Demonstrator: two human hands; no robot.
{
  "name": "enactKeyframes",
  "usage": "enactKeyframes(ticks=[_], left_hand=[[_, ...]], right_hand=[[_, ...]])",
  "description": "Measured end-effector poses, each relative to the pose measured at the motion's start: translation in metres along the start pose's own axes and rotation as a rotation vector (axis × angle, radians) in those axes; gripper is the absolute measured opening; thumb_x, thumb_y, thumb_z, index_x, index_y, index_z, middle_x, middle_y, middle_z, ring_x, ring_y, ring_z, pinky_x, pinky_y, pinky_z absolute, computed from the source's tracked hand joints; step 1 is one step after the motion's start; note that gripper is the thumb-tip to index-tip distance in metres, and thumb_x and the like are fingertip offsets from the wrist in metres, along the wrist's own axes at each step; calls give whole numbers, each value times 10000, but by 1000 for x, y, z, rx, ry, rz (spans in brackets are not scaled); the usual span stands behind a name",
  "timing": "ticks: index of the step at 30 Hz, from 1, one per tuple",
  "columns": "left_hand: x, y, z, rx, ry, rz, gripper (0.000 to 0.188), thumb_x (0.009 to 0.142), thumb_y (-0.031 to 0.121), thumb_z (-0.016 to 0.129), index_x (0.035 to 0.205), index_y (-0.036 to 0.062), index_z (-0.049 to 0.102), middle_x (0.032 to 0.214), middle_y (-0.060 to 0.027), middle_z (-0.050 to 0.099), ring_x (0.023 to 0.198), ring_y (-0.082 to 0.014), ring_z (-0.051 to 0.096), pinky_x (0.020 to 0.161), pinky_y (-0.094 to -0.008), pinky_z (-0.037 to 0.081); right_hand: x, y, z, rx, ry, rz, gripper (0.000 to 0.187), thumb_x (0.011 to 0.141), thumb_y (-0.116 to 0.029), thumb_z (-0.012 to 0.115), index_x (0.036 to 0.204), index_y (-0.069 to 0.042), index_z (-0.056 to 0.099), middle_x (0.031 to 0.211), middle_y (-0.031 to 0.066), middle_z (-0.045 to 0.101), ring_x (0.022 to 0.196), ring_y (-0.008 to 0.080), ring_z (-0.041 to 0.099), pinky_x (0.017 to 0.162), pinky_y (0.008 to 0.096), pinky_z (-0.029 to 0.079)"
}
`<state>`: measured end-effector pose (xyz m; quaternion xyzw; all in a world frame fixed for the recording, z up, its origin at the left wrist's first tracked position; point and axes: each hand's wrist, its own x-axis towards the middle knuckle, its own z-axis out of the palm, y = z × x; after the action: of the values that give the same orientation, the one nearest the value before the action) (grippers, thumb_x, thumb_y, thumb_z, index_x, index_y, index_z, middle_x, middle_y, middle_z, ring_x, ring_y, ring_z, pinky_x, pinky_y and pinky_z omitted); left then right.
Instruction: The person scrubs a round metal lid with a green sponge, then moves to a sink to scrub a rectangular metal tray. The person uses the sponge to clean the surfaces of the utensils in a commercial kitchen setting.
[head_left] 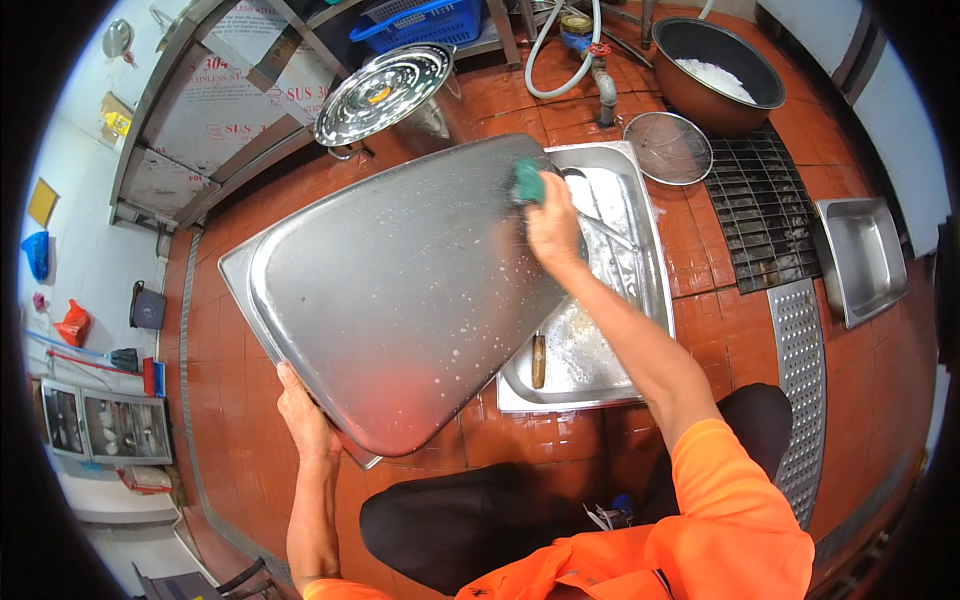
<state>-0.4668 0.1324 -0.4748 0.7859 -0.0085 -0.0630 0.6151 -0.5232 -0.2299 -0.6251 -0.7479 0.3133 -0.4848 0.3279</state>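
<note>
A large steel pan (400, 290) is propped at a slant in front of me, its broad flat face turned up and dotted with suds and drops. My left hand (303, 412) grips its near left rim, the fingers partly hidden under the edge. Near the far right corner, my right hand (553, 228) presses a green scouring pad (527, 182) on the metal; the pad is slightly blurred. Beneath that side lies a shallow steel tray (655, 290) with foamy water. Inside the tray are a wooden handle (539, 361) and a long metal handle (608, 233), their other ends hidden by the pan.
Behind the pan stands a steel pot (430, 120) topped by a perforated lid (385, 92). A round mesh strainer (668, 148), a brown basin (700, 105) with white contents and a drain grate (762, 210) are at the right. Farther right sits another steel pan (865, 258). The tiled floor looks wet.
</note>
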Motion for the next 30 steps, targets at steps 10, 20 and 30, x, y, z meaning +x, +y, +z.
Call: enactKeyframes(ticks=[10, 20, 30], left_hand=[[10, 52, -27, 91, -130, -116, 597, 986, 477, 415, 1113, -81, 583, 964, -149, 645, 822, -196, 629, 731, -324, 532], [35, 6, 12, -39, -309, -438, 431, 989, 322, 463, 1180, -55, 550, 1090, -143, 625, 957, -212, 614, 831, -340, 510], [22, -21, 33, -220, -228, -501, 416, 1023, 319, 389, 1144, -33, 575, 1084, -125, 618, 957, -199, 597, 869, -333, 496]], right_hand=[[-14, -19, -20, 343, -176, 130, 408, 785, -116, 630, 1168, -12, 537, 1176, 166, 537, 1092, 357, 517, 931, 419, 400], [-35, -2, -24, -2, -339, 11, 378, 757, -136, 636, 1110, -25, 559, 1112, 125, 508, 1075, 308, 491, 885, 434, 370], [-1, 22, -46, -176, -380, 33, 234, 711, -59, 638, 938, -34, 590, 874, 148, 519, 814, 324, 511, 712, 415, 414]])
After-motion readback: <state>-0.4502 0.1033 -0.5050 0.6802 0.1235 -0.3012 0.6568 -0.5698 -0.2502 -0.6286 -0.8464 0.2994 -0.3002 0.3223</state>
